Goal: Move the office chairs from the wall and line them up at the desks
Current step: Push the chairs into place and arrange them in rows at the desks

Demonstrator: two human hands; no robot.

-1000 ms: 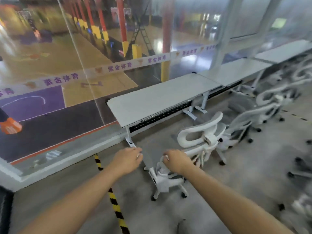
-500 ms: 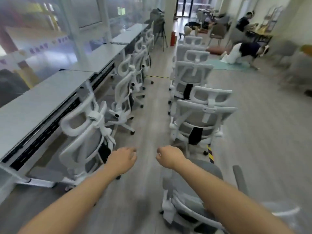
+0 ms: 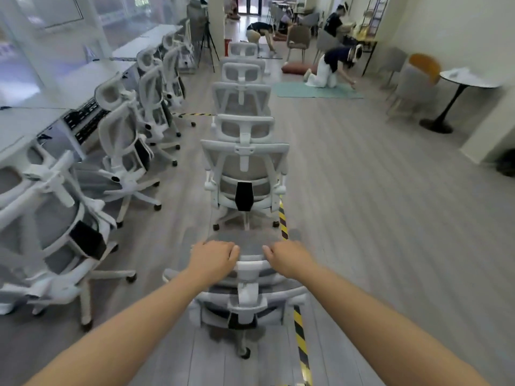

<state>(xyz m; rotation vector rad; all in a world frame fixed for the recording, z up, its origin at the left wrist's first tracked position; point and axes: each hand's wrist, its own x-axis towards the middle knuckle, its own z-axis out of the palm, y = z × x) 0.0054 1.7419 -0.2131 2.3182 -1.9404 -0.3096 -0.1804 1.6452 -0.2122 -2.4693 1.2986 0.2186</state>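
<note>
Now planted on curved mesh headrest [image 3: 249, 247] of grey, white-framed chair [image 3: 246, 296] at lower centre: left hand [image 3: 214, 259], right hand [image 3: 288, 257], fingers curled over top edge, gripping.

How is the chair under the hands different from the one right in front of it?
The near chair has the left hand and right hand on its headrest; the next chair in the row stands untouched. The near chair is seen from above, so its seat shows; the next chair shows only its back. Both are white-framed with grey mesh, on wheels, facing away.
</note>
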